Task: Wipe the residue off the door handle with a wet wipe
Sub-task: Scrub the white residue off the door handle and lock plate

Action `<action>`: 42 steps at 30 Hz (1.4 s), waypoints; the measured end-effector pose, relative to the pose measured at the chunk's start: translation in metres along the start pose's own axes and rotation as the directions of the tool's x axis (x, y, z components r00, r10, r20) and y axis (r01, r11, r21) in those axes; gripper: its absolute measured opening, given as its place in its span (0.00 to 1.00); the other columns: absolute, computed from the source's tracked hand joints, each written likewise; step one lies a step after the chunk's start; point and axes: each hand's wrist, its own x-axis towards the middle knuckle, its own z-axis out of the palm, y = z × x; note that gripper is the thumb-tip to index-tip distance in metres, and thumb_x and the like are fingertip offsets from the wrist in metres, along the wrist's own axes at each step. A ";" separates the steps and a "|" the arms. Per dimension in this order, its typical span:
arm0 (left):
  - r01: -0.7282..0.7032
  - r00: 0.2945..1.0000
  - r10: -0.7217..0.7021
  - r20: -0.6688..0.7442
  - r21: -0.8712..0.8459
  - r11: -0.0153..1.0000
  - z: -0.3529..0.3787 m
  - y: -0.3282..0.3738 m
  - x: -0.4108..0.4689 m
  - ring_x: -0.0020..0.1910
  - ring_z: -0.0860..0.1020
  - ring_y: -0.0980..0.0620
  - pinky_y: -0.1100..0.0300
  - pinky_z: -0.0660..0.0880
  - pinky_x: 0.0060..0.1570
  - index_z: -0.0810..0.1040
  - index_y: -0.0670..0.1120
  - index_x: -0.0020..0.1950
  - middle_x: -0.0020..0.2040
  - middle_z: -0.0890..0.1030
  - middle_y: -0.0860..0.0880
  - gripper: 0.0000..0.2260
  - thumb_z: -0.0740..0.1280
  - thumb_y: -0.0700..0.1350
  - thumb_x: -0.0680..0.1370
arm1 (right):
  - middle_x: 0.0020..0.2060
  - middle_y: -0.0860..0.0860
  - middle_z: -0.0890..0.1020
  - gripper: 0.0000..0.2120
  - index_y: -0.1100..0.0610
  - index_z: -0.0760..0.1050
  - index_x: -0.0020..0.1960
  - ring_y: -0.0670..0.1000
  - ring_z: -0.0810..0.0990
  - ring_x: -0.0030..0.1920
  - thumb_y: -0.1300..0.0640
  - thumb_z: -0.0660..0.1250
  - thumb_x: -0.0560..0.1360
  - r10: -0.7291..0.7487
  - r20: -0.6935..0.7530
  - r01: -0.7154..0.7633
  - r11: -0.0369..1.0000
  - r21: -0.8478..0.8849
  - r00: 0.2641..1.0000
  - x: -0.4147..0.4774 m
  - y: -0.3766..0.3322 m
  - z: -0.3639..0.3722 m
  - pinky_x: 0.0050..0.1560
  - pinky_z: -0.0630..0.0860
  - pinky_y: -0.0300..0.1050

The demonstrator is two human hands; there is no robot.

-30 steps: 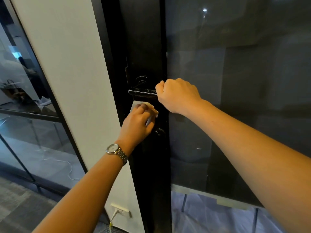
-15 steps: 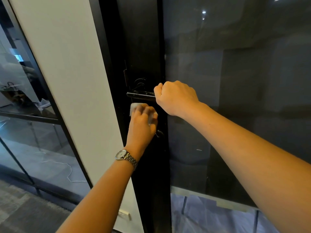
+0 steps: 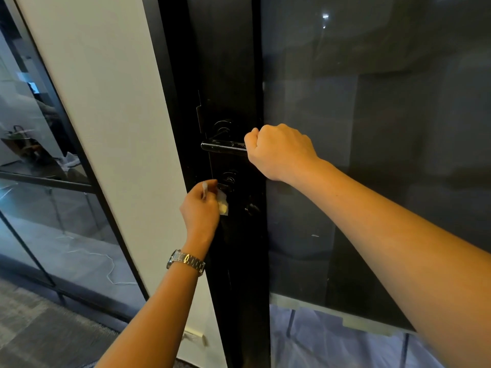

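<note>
Two fists: right hand [image 3: 279, 152] grips door handle [image 3: 223, 147]; left hand [image 3: 200, 208] pinches wet wipe [image 3: 222, 203] below.

The handle [image 3: 222, 147] is a glossy black lever mounted level on the door's [image 3: 233, 62] dark left stile, its free end pointing towards the door's left edge. Pale flecks speckle its top face. The right hand [image 3: 279, 152] grips its right end. The wipe [image 3: 222, 202] is white, crumpled and stained yellowish low down. It is pinched in the left hand [image 3: 200, 209] below the handle, apart from it, against the stile; a scrap shows between the fingers [image 3: 210, 185].
</note>
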 end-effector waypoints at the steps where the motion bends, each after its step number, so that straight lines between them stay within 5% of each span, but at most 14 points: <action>1: -0.014 1.000 0.014 -0.020 -0.014 1.000 -0.002 0.004 0.003 0.46 0.74 0.58 0.68 0.72 0.48 0.79 0.44 0.57 0.50 0.79 0.51 0.12 0.59 0.39 0.79 | 0.27 0.50 0.67 0.22 0.55 0.60 0.29 0.49 0.64 0.27 0.56 0.49 0.81 0.001 0.000 -0.001 1.000 0.003 1.000 0.000 0.000 0.000 0.27 0.57 0.42; 4: -0.080 0.996 0.078 -0.040 -0.057 0.995 -0.005 0.017 0.008 0.39 0.75 0.61 0.76 0.72 0.38 0.80 0.45 0.54 0.47 0.80 0.53 0.11 0.60 0.38 0.79 | 0.26 0.51 0.67 0.22 0.56 0.60 0.28 0.49 0.64 0.27 0.55 0.49 0.81 0.011 -0.002 -0.011 1.000 0.005 1.000 0.000 0.000 -0.001 0.27 0.56 0.42; 7: -0.174 0.984 0.175 0.016 -0.076 0.982 -0.006 0.035 0.006 0.36 0.75 0.62 0.69 0.76 0.36 0.79 0.46 0.51 0.43 0.79 0.54 0.07 0.64 0.39 0.76 | 0.27 0.50 0.67 0.23 0.56 0.60 0.28 0.49 0.64 0.28 0.55 0.49 0.82 0.011 -0.009 -0.011 1.000 0.008 1.000 0.000 0.000 -0.001 0.27 0.57 0.42; 11: -0.260 0.956 0.248 0.159 0.062 0.964 -0.004 0.050 0.006 0.39 0.75 0.59 0.76 0.71 0.32 0.75 0.45 0.56 0.47 0.78 0.52 0.11 0.67 0.40 0.75 | 0.27 0.50 0.67 0.23 0.55 0.60 0.29 0.48 0.65 0.28 0.54 0.49 0.82 0.007 -0.018 -0.007 1.000 0.015 1.000 -0.002 -0.001 -0.001 0.27 0.58 0.41; 16: -0.127 0.977 0.096 0.193 0.154 0.980 -0.001 0.057 0.017 0.58 0.74 0.48 0.67 0.68 0.49 0.70 0.44 0.62 0.61 0.74 0.45 0.21 0.71 0.37 0.71 | 0.27 0.50 0.67 0.22 0.55 0.61 0.29 0.49 0.65 0.28 0.54 0.48 0.82 0.008 -0.014 -0.008 1.000 0.015 1.000 -0.002 -0.001 -0.001 0.27 0.58 0.42; 19: -0.134 0.983 0.097 0.153 0.252 0.958 0.009 0.060 0.015 0.58 0.73 0.46 0.65 0.68 0.50 0.72 0.44 0.55 0.61 0.72 0.44 0.18 0.74 0.37 0.68 | 0.27 0.50 0.67 0.22 0.55 0.60 0.29 0.48 0.65 0.28 0.54 0.48 0.82 0.004 -0.016 -0.004 1.000 0.007 1.000 -0.002 -0.001 -0.002 0.27 0.58 0.42; 26: -0.100 0.994 0.088 0.059 0.264 0.959 0.021 0.050 0.010 0.61 0.69 0.46 0.65 0.65 0.51 0.68 0.42 0.67 0.63 0.69 0.44 0.28 0.73 0.44 0.70 | 0.27 0.50 0.67 0.22 0.54 0.61 0.29 0.48 0.65 0.27 0.54 0.49 0.82 -0.004 -0.028 0.004 1.000 0.015 1.000 -0.001 0.000 0.000 0.26 0.58 0.41; 31: -0.023 0.998 0.027 -0.062 0.058 0.998 0.016 0.049 0.008 0.44 0.75 0.53 0.60 0.75 0.47 0.75 0.41 0.56 0.48 0.75 0.46 0.14 0.70 0.40 0.72 | 0.27 0.50 0.68 0.23 0.55 0.61 0.29 0.48 0.65 0.28 0.53 0.49 0.82 0.000 -0.032 0.001 1.000 0.006 0.999 -0.001 0.001 0.000 0.27 0.57 0.41; 35: -0.030 0.998 0.035 -0.052 0.107 0.994 0.010 0.042 0.015 0.32 0.71 0.58 0.69 0.68 0.33 0.75 0.43 0.41 0.34 0.72 0.52 0.05 0.70 0.42 0.73 | 0.27 0.50 0.68 0.23 0.55 0.61 0.29 0.48 0.65 0.28 0.53 0.49 0.82 0.000 -0.030 0.000 1.000 -0.003 1.000 0.000 0.001 0.000 0.27 0.57 0.41; 39: -0.078 0.997 0.078 0.011 0.179 0.981 0.011 0.038 0.009 0.43 0.77 0.53 0.60 0.78 0.44 0.77 0.42 0.48 0.49 0.78 0.45 0.10 0.73 0.43 0.69 | 0.27 0.50 0.68 0.22 0.55 0.61 0.29 0.47 0.65 0.28 0.54 0.49 0.82 -0.006 -0.031 0.006 1.000 -0.006 1.000 0.000 0.000 0.000 0.27 0.57 0.41; 42: -0.126 0.992 0.120 0.036 0.280 0.952 0.013 0.041 0.004 0.54 0.74 0.47 0.63 0.71 0.48 0.73 0.41 0.61 0.58 0.73 0.43 0.21 0.73 0.45 0.70 | 0.27 0.50 0.67 0.22 0.54 0.60 0.29 0.47 0.65 0.27 0.54 0.48 0.82 -0.010 -0.031 0.010 1.000 -0.008 0.999 -0.001 0.001 0.000 0.26 0.57 0.40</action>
